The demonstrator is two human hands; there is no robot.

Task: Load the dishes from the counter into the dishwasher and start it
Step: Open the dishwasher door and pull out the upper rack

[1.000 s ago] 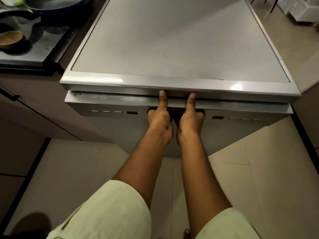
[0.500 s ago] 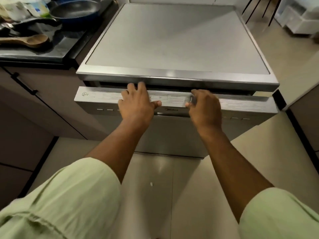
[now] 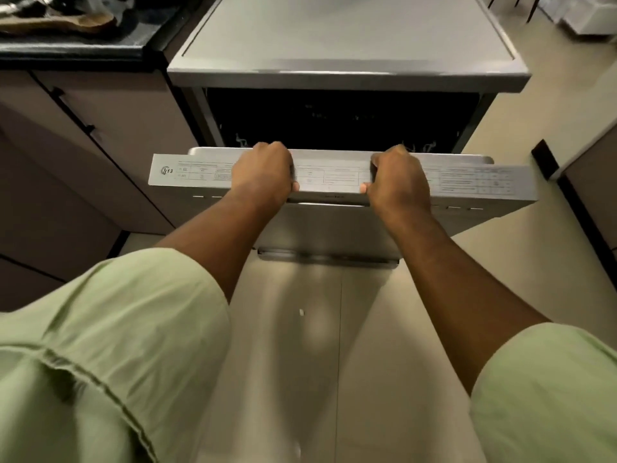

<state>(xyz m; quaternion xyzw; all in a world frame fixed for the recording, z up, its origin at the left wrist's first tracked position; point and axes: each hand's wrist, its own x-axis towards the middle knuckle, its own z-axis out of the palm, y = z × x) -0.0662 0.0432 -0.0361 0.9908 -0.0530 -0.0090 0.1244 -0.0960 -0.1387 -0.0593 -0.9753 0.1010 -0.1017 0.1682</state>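
At the far left we see the dark counter (image 3: 76, 51), and on it lies what looks like a wooden spoon (image 3: 63, 21) among some blurry things. These dishes are on the counter, not yet loaded. Just right of the counter stands the dishwasher (image 3: 347, 38), and its door (image 3: 187, 175) is tipped partway down toward us. Our left hand (image 3: 262, 175) is clamped on the top edge of the door, with the fingers curled over the far side and the thumb under the near side. Past the door, the inside (image 3: 334, 118) is very dark. We can just see a few rack wires, so we cannot tell if anything is in there. Our right hand (image 3: 397, 182) grips the same edge in the same way, further right. The two hands are apart, one on each side of the middle. To do this step well, we think we should lower the door slowly, with both hands sharing the weight, so it does not drop and bang. We should step back a little, because the door swings down near our legs. We should let go only when it lies flat. At the right a cupboard (image 3: 594, 182) stands near the door's end, so we bring the door straight down.
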